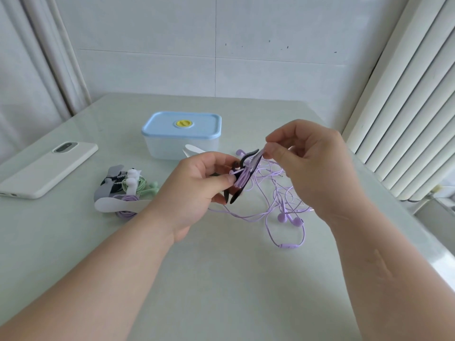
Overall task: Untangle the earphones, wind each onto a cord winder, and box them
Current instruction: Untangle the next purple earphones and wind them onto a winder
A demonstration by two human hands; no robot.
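Status: mid-wind on a purple set. At centre of frame the black cord winder (235, 195) is gripped in the left hand (198, 185) and held above the table (221, 279), with the thumb held against the wound turns. Several turns of purple cord (242, 179) are already laid round the winder's waist. The cord is pinched between thumb and fingertips of the right hand (316, 166), just at the winder's upper tip, right of centre.

Left to wind: most of this set, by the look of it. The loose cord (268, 210) is heaped on the table below the right hand. The earbuds (290, 219) and inline remote (286, 246) are lying lower right of centre. One more purple bud (239, 152) is seen near the box's front right corner. Whether the heap is one set or two cannot be told. Crossed loops are visible in it, so a snag during winding is judged possible.

Done: a pile of wound sets (123, 190) is parked left of centre. Grey and white winders and green and purple cords are seen there; an exact count cannot be made.

Not done: boxing. The box (182, 146), upper centre, is closed under its blue lid (160, 127), and its contents cannot be made out. A white winder (193, 150) with no cord on it is lying at the box's front.

A phone (49, 168) is lying at the left edge, not involved.

Estimate: winding judged past halfway, boxing not started.
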